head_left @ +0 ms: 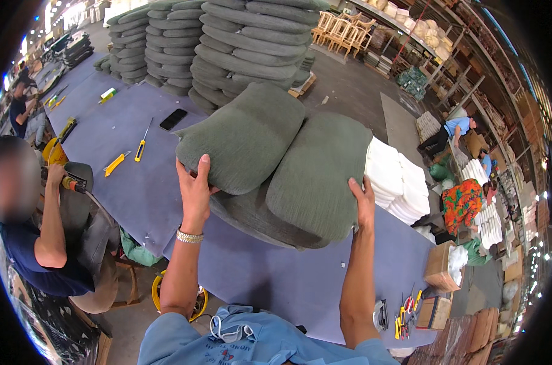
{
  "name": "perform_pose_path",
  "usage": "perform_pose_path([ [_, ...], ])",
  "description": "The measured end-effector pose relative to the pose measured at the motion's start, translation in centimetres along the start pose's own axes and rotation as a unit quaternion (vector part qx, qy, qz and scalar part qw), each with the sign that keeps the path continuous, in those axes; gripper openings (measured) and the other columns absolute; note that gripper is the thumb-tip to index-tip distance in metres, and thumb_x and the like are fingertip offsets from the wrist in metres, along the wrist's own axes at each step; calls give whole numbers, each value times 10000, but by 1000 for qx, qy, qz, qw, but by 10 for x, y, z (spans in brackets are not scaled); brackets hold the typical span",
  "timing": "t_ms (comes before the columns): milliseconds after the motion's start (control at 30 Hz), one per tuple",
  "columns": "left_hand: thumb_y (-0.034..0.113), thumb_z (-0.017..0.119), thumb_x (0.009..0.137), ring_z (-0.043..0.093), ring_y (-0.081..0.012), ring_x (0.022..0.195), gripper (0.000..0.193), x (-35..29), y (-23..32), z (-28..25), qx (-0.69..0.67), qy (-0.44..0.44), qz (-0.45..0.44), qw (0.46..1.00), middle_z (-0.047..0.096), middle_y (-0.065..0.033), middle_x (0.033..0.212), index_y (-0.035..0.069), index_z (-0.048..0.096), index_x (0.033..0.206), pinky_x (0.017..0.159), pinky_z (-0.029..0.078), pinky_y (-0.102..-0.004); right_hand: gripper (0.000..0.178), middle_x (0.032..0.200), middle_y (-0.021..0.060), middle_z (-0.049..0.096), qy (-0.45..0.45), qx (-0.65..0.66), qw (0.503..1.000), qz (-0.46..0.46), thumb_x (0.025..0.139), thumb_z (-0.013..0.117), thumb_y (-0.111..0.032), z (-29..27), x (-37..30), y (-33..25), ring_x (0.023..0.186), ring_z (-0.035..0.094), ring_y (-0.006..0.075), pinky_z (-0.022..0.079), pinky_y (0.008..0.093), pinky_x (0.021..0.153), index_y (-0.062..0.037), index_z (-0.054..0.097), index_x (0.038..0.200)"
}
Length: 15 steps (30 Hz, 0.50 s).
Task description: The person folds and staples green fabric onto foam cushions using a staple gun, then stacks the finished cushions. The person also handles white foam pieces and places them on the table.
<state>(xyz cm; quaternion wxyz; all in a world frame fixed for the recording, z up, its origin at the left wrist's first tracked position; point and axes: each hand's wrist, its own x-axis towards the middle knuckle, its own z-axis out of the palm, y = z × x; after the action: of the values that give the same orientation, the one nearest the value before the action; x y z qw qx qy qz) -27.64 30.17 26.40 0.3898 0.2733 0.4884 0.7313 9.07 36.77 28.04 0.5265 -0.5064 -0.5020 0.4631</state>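
Note:
Two grey-green fabric cushions are side by side in front of me above the blue-covered table. My left hand grips the near left edge of the left cushion, thumb on top and fingers underneath. At the outer right edge of the right cushion, my right hand is closed the same way, its fingers mostly hidden below. More dark grey-green padding shows beneath the pair; whether it is joined to them I cannot tell.
Tall stacks of similar cushions stand at the far side. White folded pads lie to the right. A phone, a screwdriver and a yellow cutter are left. A co-worker holds a power tool.

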Motion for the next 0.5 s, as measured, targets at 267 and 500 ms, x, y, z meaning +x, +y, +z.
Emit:
perform_pose_path([
  [267, 373, 668, 1020, 646, -206, 1049, 794, -6, -26, -11, 39, 43, 73, 996, 572, -175, 1329, 42, 243, 1604, 679, 592, -312, 718, 1494, 211, 521, 46, 0, 999, 0, 964, 704, -291, -20, 4, 47, 1369, 504, 291, 389, 382, 1142, 47, 425, 1532],
  [500, 293, 614, 1061, 703, -157, 729, 680, -52, -45, -43, 44, 47, 85, 994, 701, -134, 1077, 13, 306, 1599, 606, 562, -266, 563, 1344, 191, 648, 42, -97, 986, -127, 978, 709, -270, -31, -44, -19, 1218, 625, 245, 477, 352, 1054, 36, 556, 1424],
])
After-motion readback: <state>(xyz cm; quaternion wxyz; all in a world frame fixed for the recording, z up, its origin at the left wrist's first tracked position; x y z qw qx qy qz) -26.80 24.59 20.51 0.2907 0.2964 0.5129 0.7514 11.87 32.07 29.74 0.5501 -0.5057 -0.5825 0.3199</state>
